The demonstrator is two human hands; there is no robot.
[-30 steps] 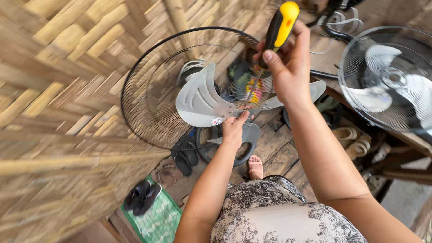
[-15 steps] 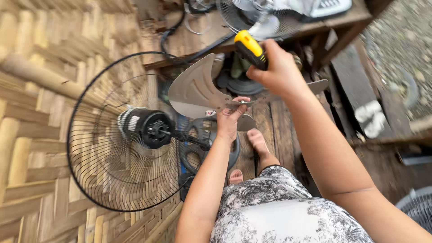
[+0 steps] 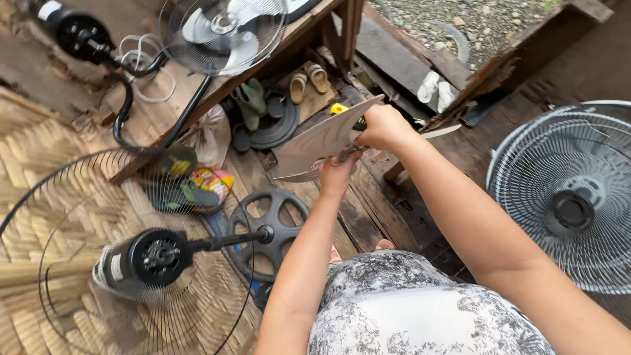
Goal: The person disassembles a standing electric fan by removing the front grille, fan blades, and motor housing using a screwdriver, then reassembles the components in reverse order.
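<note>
1. The left hand [image 3: 340, 172] is closed on the underside of a grey fan blade [image 3: 322, 141], held up over the plank floor [image 3: 368, 210] in front of the person.
2. The right hand [image 3: 384, 127] is curled tight around a yellow and black tool [image 3: 343, 110]; only the end of its grip shows past the blade, so its working tip cannot be made out.
3. Low on the left, a black wire fan guard [image 3: 66, 197] forms an open basket, with a fan motor [image 3: 148, 258] sitting at its centre and the bare shaft [image 3: 227, 240] pointing toward a round black fan base [image 3: 276, 223].
4. Something colourful [image 3: 210, 181] lies behind the guard's wires; what it is cannot be told.
5. On the counter [image 3: 289, 39] at the top stands a caged fan [image 3: 223, 29] with pale blades inside, its upper edge cut off by the frame.
6. Below the counter lie 2 tan sandals [image 3: 309, 79] and a green pair [image 3: 250, 102], partly in shadow.
7. On the right, a light grey fan cage [image 3: 572, 197] is cut off by the frame edge.
</note>
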